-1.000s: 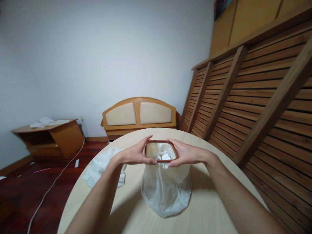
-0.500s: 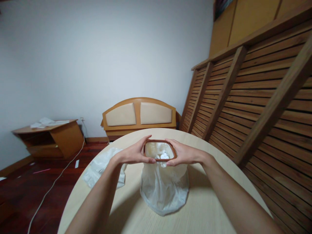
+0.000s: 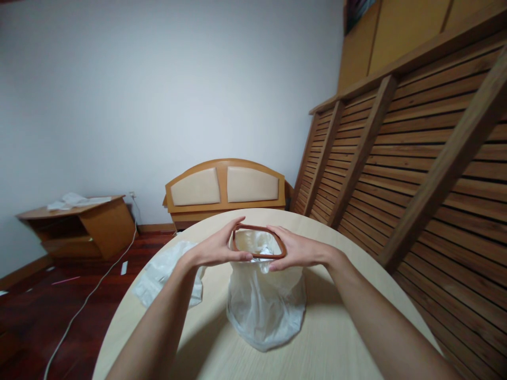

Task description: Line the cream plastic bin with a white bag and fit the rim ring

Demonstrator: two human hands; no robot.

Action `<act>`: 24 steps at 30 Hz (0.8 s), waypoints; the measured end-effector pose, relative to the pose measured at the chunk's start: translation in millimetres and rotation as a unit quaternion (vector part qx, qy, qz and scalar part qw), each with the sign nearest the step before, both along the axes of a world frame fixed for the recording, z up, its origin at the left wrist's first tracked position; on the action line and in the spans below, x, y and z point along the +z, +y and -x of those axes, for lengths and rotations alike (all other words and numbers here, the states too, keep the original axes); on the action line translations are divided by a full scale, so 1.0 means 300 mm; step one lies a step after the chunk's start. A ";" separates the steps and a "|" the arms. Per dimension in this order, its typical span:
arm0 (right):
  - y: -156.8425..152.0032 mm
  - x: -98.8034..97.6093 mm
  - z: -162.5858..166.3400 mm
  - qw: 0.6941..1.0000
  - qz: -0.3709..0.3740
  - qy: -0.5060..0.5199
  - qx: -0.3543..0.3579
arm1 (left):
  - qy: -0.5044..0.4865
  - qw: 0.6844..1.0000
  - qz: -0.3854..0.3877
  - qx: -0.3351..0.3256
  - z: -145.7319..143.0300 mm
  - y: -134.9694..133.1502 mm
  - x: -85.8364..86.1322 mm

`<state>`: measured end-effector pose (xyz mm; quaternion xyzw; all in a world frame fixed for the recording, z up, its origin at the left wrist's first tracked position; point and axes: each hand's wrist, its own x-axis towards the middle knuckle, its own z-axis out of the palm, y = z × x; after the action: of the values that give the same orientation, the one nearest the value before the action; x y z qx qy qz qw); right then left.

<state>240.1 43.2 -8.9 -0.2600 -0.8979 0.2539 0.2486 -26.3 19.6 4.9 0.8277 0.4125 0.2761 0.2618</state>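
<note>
A brown ring-shaped rim (image 3: 281, 244) sits at the mouth of a small bin, gripped from both sides. My left hand (image 3: 222, 246) holds its left side, thumb along the near edge and fingers toward the far edge. On the opposite side, my right hand (image 3: 295, 248) clasps the ring the same way. Below it, a white plastic bag (image 3: 265, 311) lines the bin and drapes down the outside onto the table, hiding the bin's walls. Crumpled white material shows inside the opening. A gap appears between the ring and the bag-covered edge at the front.
Another crumpled white plastic bag (image 3: 170, 272) lies on the round table (image 3: 340, 338) at the left. Beyond stand a headboard (image 3: 224, 198) and a low wooden cabinet (image 3: 87, 227). Slatted wooden panels (image 3: 396, 169) lean at the right. A white cable (image 3: 89, 295) crosses the floor.
The brown ring has risen slightly at the mouth of the bin, with both hands still on it. The draped bag stays in nearly the same place.
</note>
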 end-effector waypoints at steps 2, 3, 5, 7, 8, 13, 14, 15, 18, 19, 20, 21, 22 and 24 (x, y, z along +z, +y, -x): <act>0.001 0.001 -0.002 1.000 -0.001 -0.008 -0.012 | 0.001 1.000 -0.004 0.000 0.002 0.001 0.000; 0.002 0.003 -0.005 1.000 -0.003 -0.010 -0.015 | 0.002 1.000 -0.006 0.002 0.003 0.002 -0.001; 0.002 0.008 -0.012 1.000 -0.009 -0.013 -0.019 | 0.004 1.000 -0.010 0.007 0.006 0.006 -0.005; 0.001 0.016 -0.022 0.999 -0.013 -0.018 -0.030 | 0.005 1.000 -0.016 0.006 0.007 0.011 -0.009; 0.001 0.019 -0.028 0.999 -0.011 -0.023 -0.042 | 0.004 1.000 -0.018 0.003 0.006 0.013 -0.011; -0.008 0.028 -0.044 0.994 -0.016 -0.052 -0.099 | 0.000 0.999 -0.030 -0.020 -0.014 0.015 -0.015; -0.011 0.028 -0.043 0.994 -0.028 -0.051 -0.096 | -0.001 0.999 -0.037 -0.025 -0.018 0.014 -0.015; -0.014 0.028 -0.041 0.994 -0.042 -0.049 -0.092 | -0.003 0.998 -0.046 -0.030 -0.022 0.014 -0.015; -0.020 0.027 -0.031 0.992 -0.075 -0.046 -0.087 | -0.011 0.996 -0.068 -0.048 -0.026 0.014 -0.019; -0.022 0.027 -0.028 0.992 -0.082 -0.048 -0.088 | -0.014 0.996 -0.074 -0.053 -0.025 0.015 -0.021; -0.024 0.028 -0.025 0.991 -0.087 -0.051 -0.088 | -0.016 0.995 -0.077 -0.056 -0.025 0.015 -0.022; -0.027 0.030 -0.022 0.990 -0.092 -0.055 -0.088 | -0.017 0.995 -0.080 -0.056 -0.025 0.015 -0.023; -0.030 0.034 -0.020 0.989 -0.097 -0.060 -0.090 | -0.017 0.995 -0.082 -0.056 -0.026 0.015 -0.023; -0.040 0.045 -0.019 0.988 -0.101 -0.069 -0.096 | -0.014 0.995 -0.080 -0.055 -0.028 0.012 -0.023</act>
<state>245.9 31.3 4.5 -0.3350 -0.9049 0.1184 0.2345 -17.9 23.1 -1.8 0.8635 0.3392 0.3051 0.2148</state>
